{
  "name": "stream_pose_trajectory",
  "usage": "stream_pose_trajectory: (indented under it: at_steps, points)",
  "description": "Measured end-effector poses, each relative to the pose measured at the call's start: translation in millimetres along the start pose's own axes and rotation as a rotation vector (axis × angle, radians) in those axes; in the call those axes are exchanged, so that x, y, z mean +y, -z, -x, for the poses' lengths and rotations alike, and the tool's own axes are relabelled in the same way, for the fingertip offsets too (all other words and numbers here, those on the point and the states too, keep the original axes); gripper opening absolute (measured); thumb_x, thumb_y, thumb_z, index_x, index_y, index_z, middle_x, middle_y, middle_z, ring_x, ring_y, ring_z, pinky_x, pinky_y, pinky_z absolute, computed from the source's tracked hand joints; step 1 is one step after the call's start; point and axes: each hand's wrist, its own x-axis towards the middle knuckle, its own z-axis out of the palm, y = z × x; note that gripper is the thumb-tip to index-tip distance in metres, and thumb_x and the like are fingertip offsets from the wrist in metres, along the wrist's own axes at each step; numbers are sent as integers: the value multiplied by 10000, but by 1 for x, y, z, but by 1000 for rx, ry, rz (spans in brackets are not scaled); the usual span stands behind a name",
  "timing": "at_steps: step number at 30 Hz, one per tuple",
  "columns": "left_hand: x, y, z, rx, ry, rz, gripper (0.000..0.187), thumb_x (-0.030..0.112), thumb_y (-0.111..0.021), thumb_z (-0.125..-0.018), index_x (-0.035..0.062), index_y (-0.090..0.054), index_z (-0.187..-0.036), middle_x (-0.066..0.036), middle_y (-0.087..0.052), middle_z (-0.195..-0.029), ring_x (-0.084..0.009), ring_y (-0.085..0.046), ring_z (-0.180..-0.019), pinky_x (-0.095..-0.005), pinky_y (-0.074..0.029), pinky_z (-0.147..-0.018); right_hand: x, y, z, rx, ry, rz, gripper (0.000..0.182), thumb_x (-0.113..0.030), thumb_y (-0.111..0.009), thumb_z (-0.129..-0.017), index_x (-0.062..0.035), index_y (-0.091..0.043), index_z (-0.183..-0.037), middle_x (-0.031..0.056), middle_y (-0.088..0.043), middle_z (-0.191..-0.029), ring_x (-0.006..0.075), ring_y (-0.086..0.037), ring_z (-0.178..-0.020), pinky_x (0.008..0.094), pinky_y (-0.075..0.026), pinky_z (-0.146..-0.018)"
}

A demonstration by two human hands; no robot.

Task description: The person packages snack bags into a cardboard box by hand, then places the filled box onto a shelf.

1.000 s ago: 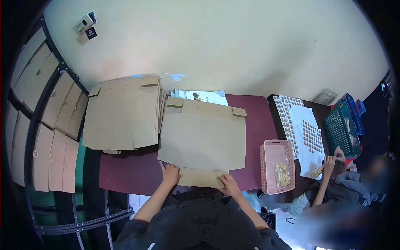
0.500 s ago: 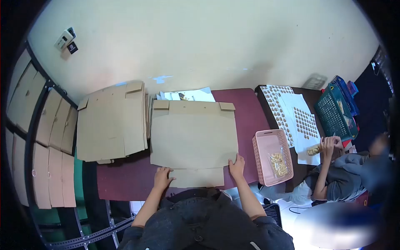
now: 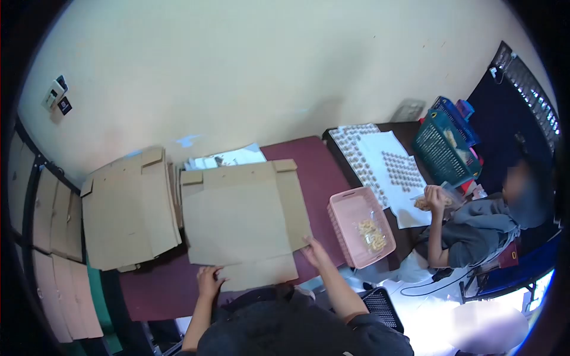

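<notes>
Cardboard box blank (image 3: 234, 216) with its right side panel (image 3: 296, 207) turned outward.
Head view: the blank lies on the maroon table (image 3: 323, 172); that panel, out of sight half a second ago, now shows, leaving the blank more unfolded. The left hand (image 3: 208, 282), loosely curled, is at the near flap (image 3: 255, 273); the right hand (image 3: 316, 254), part-open, meets the panel's near corner. I cannot tell whether either grips.

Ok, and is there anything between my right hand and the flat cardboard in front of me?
Nothing visible: your right hand is already at the cardboard's right side flap, by its near corner. The pink basket stands farther right, not between them.
</notes>
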Motion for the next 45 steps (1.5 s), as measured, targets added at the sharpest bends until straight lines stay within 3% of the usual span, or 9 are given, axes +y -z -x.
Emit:
stream_pose_trajectory:
  at_steps: [10, 16, 21, 26, 31, 36, 38, 43, 45]
  points:
    - [12, 2, 7, 54, -54, 43, 473, 216, -756, -619, 129, -595, -1055, -76, -541, -863, -285, -456, -915, -392, -376, -832, 26, -6, -6, -9, -142, 90, 343, -141, -580, -848, -25, -472, -1153, 76, -555, -1127, 167, -520, -1074, 299, -449, -881]
    - [19, -6, 9, 30, -24, -81, 536, 249, -734, -649, 158, -569, -1151, -187, -478, -1064, -358, -428, -1003, -431, -377, -863, 30, -52, 8, -240, -313, -211, 534, -139, -513, -882, -50, -247, -1337, 141, -332, -1352, 313, -369, -1223, 506, -291, -1025]
    - [19, 10, -3, -1, 3, -231, 676, 326, -764, -617, 219, -506, -1232, -198, -360, -1231, -382, -343, -1112, -488, -337, -897, 4, -75, 3, -86, -204, 328, 467, -77, -524, -856, -28, -329, -1278, 131, -471, -1202, 245, -526, -1052, 419, -512, -817]
    - [14, 4, -5, -93, 89, -206, 650, 356, -738, -646, 293, -496, -1246, -182, -361, -1236, -381, -338, -1125, -465, -325, -913, -101, -156, -6, -147, 160, 368, 339, -166, -435, -903, 48, -401, -1164, 174, -570, -1007, 240, -638, -800, 286, -563, -604]
    - [16, -13, -3, -335, 174, -260, 684, 469, -641, -728, 335, -357, -1336, -211, -235, -1371, -421, -278, -1201, -536, -283, -955, -142, -211, -59, -340, 211, 371, 475, -331, -391, -947, 10, -337, -1274, 185, -445, -1243, 288, -570, -1011, 365, -489, -836]
    - [26, -14, 7, -537, 186, -286, 654, 474, -600, -760, 372, -324, -1344, -212, -126, -1429, -439, -216, -1251, -547, -263, -976, -96, -209, -110, -467, 654, 1067, 564, -109, -437, -911, -180, -185, -1411, 165, -199, -1436, 292, -241, -1313, 356, -235, -1051]
    - [16, -17, 5, -641, 166, -187, 562, 377, -557, -803, 391, -351, -1326, -182, -100, -1445, -453, -194, -1262, -545, -275, -979, -68, -190, -118, -534, 592, 1176, 638, 64, -381, -812, -140, -233, -1398, 175, -180, -1443, 255, -156, -1348, 330, -168, -1080]
    - [-3, 22, -12, -581, 304, 162, 318, 201, -484, -798, 234, -598, -1092, -195, -477, -1207, -370, -466, -1093, -422, -410, -896, -45, -196, -135, -557, 457, 1483, 695, 102, -408, -700, -121, -334, -1354, 220, -234, -1410, 318, -199, -1329, 344, -202, -1075]
    - [13, 51, -3, -140, 384, 116, 198, 163, -498, -787, 125, -613, -943, -182, -566, -998, -352, -526, -973, -399, -432, -840, -51, -206, -155, -549, 498, 1526, 677, 89, -425, -701, -116, -352, -1342, 228, -245, -1401, 327, -219, -1318, 350, -216, -1070]
